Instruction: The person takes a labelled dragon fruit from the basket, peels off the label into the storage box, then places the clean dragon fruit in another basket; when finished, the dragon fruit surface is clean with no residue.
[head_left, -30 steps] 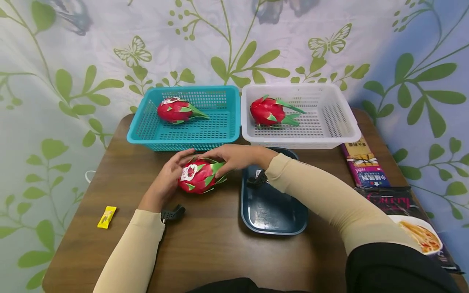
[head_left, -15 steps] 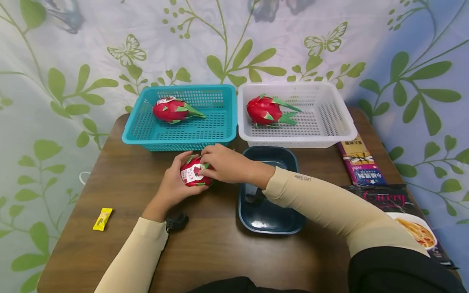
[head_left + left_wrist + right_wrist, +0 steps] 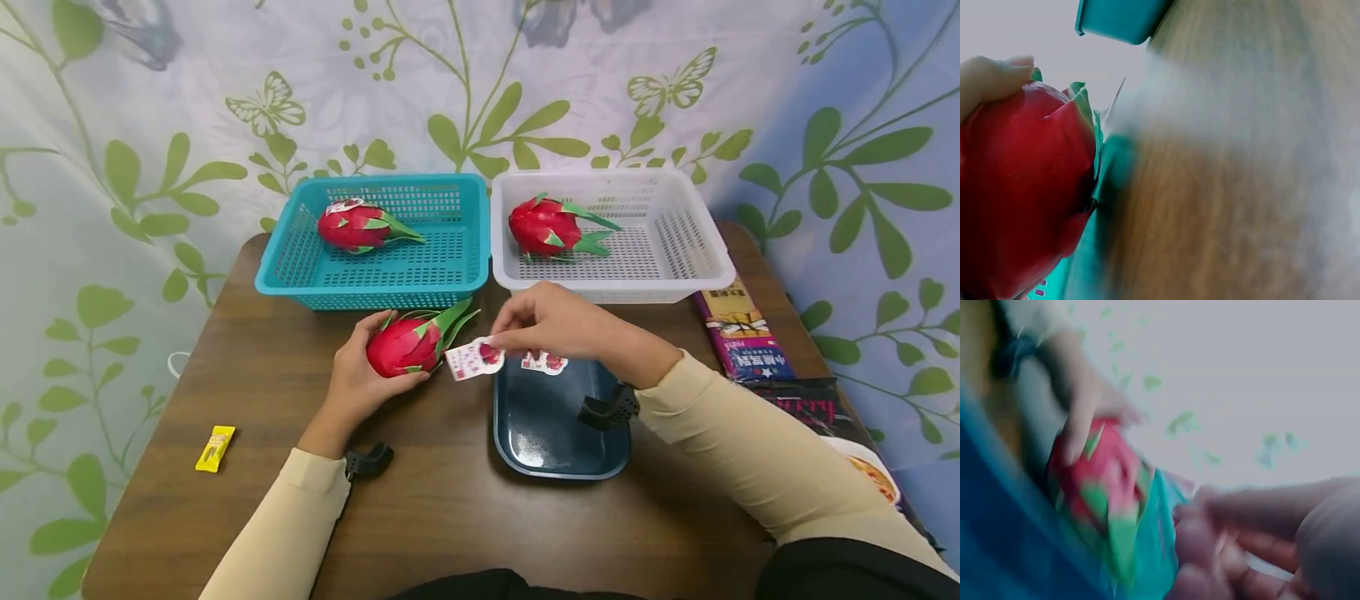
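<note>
My left hand grips a red dragon fruit with green leaf tips, held in front of the teal basket. In the left wrist view, a thumb lies on the bare red skin of the fruit. To its right, my right hand pinches a white printed sticker between thumb and fingers, apart from the fruit and near the left rim of a dark blue tray. A similar sticker shows at the far part of that tray. Motion blurs the right wrist view.
Behind stand a teal basket and a white basket, each with one dragon fruit inside. Pasta packets lie along the right edge. A small yellow packet is on the table at left.
The sticker has come off the dragon fruit in my left hand. My right hand has moved right with it, toward the tray. The left hand keeps its hold on the fruit.
</note>
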Action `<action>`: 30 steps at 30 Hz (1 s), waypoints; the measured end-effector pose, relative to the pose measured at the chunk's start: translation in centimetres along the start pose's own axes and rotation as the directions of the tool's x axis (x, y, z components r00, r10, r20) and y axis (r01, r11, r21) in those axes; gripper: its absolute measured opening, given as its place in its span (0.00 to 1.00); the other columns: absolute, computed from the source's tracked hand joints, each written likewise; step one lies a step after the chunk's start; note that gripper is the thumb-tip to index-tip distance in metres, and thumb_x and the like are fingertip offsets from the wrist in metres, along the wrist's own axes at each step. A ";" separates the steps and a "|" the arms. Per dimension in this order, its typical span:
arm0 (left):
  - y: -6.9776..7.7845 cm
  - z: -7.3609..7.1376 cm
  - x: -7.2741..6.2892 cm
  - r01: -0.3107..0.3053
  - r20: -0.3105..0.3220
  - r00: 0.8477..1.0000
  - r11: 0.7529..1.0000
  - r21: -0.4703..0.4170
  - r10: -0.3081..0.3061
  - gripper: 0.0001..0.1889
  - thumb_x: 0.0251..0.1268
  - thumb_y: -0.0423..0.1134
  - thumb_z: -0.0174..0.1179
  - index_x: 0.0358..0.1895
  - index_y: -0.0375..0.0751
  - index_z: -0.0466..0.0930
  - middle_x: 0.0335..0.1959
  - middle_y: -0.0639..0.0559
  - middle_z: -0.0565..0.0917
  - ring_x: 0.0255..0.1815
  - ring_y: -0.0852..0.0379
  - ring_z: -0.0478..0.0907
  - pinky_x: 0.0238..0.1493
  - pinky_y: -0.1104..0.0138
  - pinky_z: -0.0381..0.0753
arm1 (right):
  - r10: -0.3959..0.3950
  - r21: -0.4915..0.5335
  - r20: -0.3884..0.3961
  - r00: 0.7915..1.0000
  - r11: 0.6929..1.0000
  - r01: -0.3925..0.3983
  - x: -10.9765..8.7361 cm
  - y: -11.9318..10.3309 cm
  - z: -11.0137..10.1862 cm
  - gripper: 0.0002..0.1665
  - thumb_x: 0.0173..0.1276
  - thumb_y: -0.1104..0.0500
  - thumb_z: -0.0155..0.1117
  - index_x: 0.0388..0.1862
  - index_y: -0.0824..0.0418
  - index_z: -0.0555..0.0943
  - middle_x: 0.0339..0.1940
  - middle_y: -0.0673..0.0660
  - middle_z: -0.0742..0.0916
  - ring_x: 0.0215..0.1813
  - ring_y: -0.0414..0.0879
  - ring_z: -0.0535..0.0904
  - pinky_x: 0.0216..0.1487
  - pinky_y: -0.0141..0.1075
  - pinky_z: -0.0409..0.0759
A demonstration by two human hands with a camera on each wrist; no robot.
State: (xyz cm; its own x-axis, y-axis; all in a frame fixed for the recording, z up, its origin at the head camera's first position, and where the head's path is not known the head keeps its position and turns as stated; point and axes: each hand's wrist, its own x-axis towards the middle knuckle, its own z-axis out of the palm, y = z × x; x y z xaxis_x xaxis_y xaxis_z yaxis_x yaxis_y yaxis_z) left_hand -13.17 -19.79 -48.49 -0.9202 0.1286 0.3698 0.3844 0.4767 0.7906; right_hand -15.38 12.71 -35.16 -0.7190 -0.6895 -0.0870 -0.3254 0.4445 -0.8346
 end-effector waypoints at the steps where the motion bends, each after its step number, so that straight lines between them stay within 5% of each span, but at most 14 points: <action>1: 0.1 0.0 0.0 0.013 0.002 1.000 1.000 0.017 -0.013 0.53 0.42 0.41 0.89 0.75 0.47 0.68 0.68 0.49 0.78 0.63 0.47 0.75 0.53 0.50 0.86 | 0.068 -0.041 -0.028 0.997 0.997 -0.069 -0.9 0.8 -0.3 0.06 0.72 0.55 0.75 0.41 0.56 0.91 0.27 0.50 0.88 0.28 0.52 0.83 0.30 0.38 0.82; 5: 0.3 0.0 0.0 0.028 0.004 1.000 0.999 0.028 -0.028 0.53 0.42 0.43 0.89 0.75 0.47 0.68 0.67 0.49 0.78 0.64 0.47 0.75 0.52 0.48 0.86 | 0.230 -0.113 -0.061 0.971 0.965 -0.236 -3.9 3.8 -0.1 0.06 0.72 0.59 0.74 0.36 0.61 0.88 0.23 0.51 0.87 0.24 0.48 0.84 0.29 0.38 0.85; 10: 0.5 -0.2 0.3 0.008 -0.012 1.000 0.999 0.032 -0.008 0.53 0.41 0.41 0.89 0.75 0.44 0.68 0.67 0.48 0.78 0.64 0.46 0.75 0.51 0.46 0.86 | 0.313 -0.158 -0.023 0.949 0.937 -0.313 -4.5 5.3 2.0 0.06 0.74 0.63 0.71 0.35 0.65 0.88 0.22 0.53 0.87 0.23 0.45 0.85 0.29 0.38 0.87; 17: 0.4 0.1 0.3 -0.015 0.015 1.000 0.999 0.036 0.014 0.53 0.43 0.42 0.89 0.76 0.43 0.67 0.68 0.48 0.78 0.64 0.46 0.75 0.52 0.47 0.86 | 0.351 -0.474 -0.185 0.918 0.786 -0.396 -4.6 4.1 3.1 0.09 0.76 0.64 0.68 0.41 0.72 0.88 0.19 0.53 0.83 0.19 0.42 0.80 0.23 0.34 0.81; 19: 0.4 0.2 0.3 -0.024 0.017 1.000 0.999 0.033 0.023 0.53 0.43 0.41 0.89 0.75 0.43 0.67 0.68 0.48 0.78 0.64 0.45 0.75 0.52 0.46 0.86 | 0.325 -0.451 -0.229 0.917 0.799 -0.396 -5.3 3.8 2.4 0.10 0.76 0.64 0.68 0.44 0.72 0.88 0.23 0.55 0.85 0.21 0.42 0.80 0.24 0.34 0.82; 21: 0.4 0.2 0.2 -0.026 0.020 0.999 0.999 0.037 0.025 0.53 0.42 0.41 0.89 0.75 0.44 0.67 0.67 0.48 0.78 0.64 0.45 0.75 0.51 0.46 0.86 | 0.298 -0.351 -0.287 0.911 0.852 -0.389 -6.3 3.8 1.4 0.11 0.76 0.62 0.68 0.47 0.71 0.88 0.26 0.54 0.87 0.22 0.42 0.82 0.26 0.36 0.84; 23: 0.4 0.2 0.2 -0.024 0.025 0.999 0.999 0.041 0.023 0.54 0.42 0.42 0.89 0.76 0.44 0.67 0.67 0.47 0.78 0.64 0.44 0.75 0.51 0.46 0.86 | 0.284 -0.207 -0.385 0.878 0.901 -0.382 -7.4 4.2 0.3 0.14 0.78 0.58 0.68 0.49 0.69 0.87 0.29 0.56 0.88 0.25 0.45 0.84 0.28 0.36 0.86; 25: 0.6 0.1 0.2 -0.014 0.036 0.999 0.999 0.046 0.013 0.54 0.42 0.42 0.89 0.76 0.45 0.66 0.68 0.47 0.77 0.65 0.44 0.75 0.51 0.46 0.86 | 0.322 -0.015 -0.523 0.789 0.922 -0.387 -8.3 5.1 -0.5 0.19 0.79 0.51 0.67 0.51 0.67 0.85 0.34 0.57 0.88 0.31 0.47 0.85 0.31 0.35 0.85; 28: 0.8 -0.1 0.2 0.005 0.062 0.998 0.998 0.057 -0.009 0.55 0.42 0.43 0.89 0.77 0.46 0.65 0.68 0.47 0.76 0.66 0.44 0.73 0.50 0.45 0.86 | 0.477 0.365 -0.693 0.541 0.879 -0.308 -9.0 7.4 -0.9 0.22 0.79 0.44 0.66 0.54 0.62 0.80 0.43 0.57 0.84 0.39 0.48 0.81 0.35 0.31 0.82; 30: 1.1 -0.1 0.2 0.012 0.082 0.996 0.997 0.073 -0.018 0.55 0.42 0.42 0.89 0.77 0.46 0.65 0.69 0.47 0.75 0.66 0.44 0.72 0.49 0.45 0.87 | 0.603 0.610 -0.697 0.390 0.783 -0.120 -9.0 9.0 -0.8 0.23 0.77 0.44 0.67 0.57 0.60 0.76 0.46 0.58 0.80 0.41 0.48 0.77 0.38 0.30 0.81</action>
State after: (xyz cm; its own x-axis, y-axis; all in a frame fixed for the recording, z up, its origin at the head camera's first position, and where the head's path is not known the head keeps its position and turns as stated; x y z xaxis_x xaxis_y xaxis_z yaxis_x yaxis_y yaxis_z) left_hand -12.90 -19.37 -47.53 -0.9300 0.1908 0.3141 0.3667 0.5403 0.7574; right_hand -12.29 23.39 -41.46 -0.9040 0.3974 -0.1578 0.2063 0.0819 -0.9751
